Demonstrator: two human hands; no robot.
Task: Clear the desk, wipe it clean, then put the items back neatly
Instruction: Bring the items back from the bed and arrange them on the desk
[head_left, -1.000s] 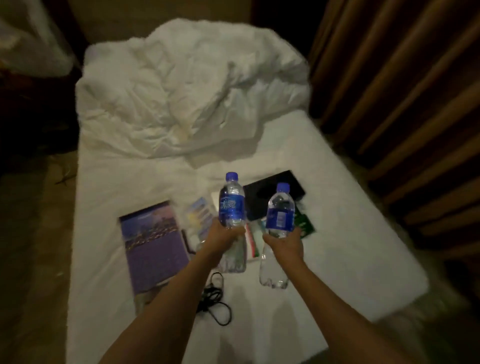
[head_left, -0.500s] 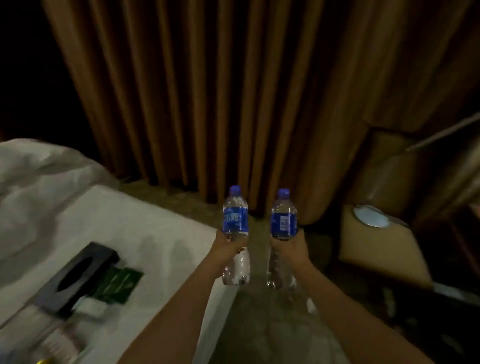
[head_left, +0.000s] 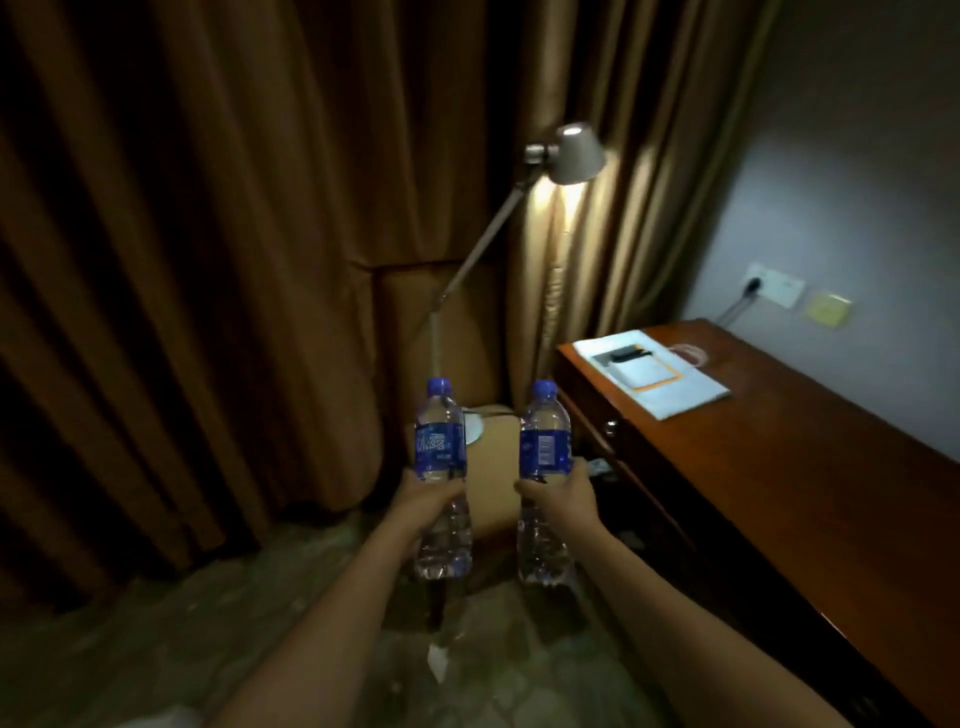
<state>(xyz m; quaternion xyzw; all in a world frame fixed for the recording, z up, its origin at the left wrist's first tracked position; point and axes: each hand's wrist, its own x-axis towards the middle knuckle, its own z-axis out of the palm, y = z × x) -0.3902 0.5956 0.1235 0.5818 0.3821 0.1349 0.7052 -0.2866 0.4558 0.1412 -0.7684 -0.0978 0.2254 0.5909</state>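
Dim room. Brown pleated curtains (head_left: 218, 260) cover the left and centre, reaching the floor (head_left: 156, 649), which is mottled and greenish. A floor lamp (head_left: 574, 153), lit, angles over a tan upholstered chair (head_left: 493, 467) in front of the curtains. At right stands a dark wooden desk (head_left: 779, 493) against a grey wall (head_left: 857, 182). A wall socket (head_left: 774, 285) with a plug sits above the desk's far end.

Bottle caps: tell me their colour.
Blue on both water bottles, the left and right cap, clearest in the head view.
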